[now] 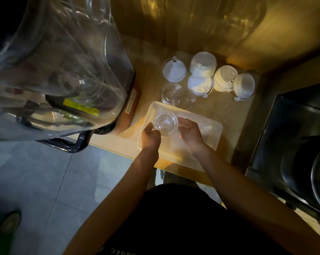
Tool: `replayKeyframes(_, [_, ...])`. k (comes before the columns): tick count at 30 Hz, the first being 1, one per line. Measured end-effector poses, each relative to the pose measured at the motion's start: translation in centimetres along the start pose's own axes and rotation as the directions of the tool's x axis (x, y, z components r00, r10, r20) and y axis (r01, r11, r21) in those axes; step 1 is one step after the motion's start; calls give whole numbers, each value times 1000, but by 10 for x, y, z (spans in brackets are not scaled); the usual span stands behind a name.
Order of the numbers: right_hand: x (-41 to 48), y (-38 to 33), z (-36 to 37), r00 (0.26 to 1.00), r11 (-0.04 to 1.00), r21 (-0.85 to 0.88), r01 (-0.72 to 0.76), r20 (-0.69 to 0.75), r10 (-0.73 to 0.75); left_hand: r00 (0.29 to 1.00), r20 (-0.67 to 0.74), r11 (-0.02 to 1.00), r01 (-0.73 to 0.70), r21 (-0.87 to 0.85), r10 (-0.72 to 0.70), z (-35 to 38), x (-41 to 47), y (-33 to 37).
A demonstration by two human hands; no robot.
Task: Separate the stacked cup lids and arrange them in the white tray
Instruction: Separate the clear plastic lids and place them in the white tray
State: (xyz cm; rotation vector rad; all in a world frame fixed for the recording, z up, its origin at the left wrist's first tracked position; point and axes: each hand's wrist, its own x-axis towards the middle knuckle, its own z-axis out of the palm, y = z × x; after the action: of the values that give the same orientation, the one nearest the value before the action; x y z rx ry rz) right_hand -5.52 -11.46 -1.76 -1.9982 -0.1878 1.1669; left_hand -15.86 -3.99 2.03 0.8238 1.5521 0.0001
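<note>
A white tray (213,128) lies on the tan table near its front edge. Above the tray's left part I hold a clear round cup lid stack (165,124) between both hands. My left hand (150,136) grips its left rim, and my right hand (189,132) pinches its right rim. Behind the tray lie two clear lids (178,97) side by side. Further back stand stacks of white lids (203,65), another white stack (224,78) and a small one (244,86). How many lids I hold cannot be told.
A white funnel (174,69) stands at the back left of the lids. A big clear plastic bag of cups (59,67) rests on a dark frame at the left, over a brown box (130,105). A black appliance (293,144) flanks the table on the right.
</note>
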Motion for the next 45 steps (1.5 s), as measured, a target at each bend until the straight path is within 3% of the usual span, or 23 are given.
replayKeyframes(8, [15,2,8,998,999,-29,-38,53,39,998,-22,998,59,20,-59,5,9,2])
replayKeyframes(20, [25,4,14,1000,996,-94,-8,29,11,996,-68,983,-38,182,51,10,13,-4])
replayKeyframes(30, [9,-8,6,997,998,58,-23,74,19,994,-68,982,-66,179,80,7,11,-7])
replayKeyframes(45, [-3,-1,1,999,999,46,-17,40,15,995,-36,982,-85,166,92,1,15,-10])
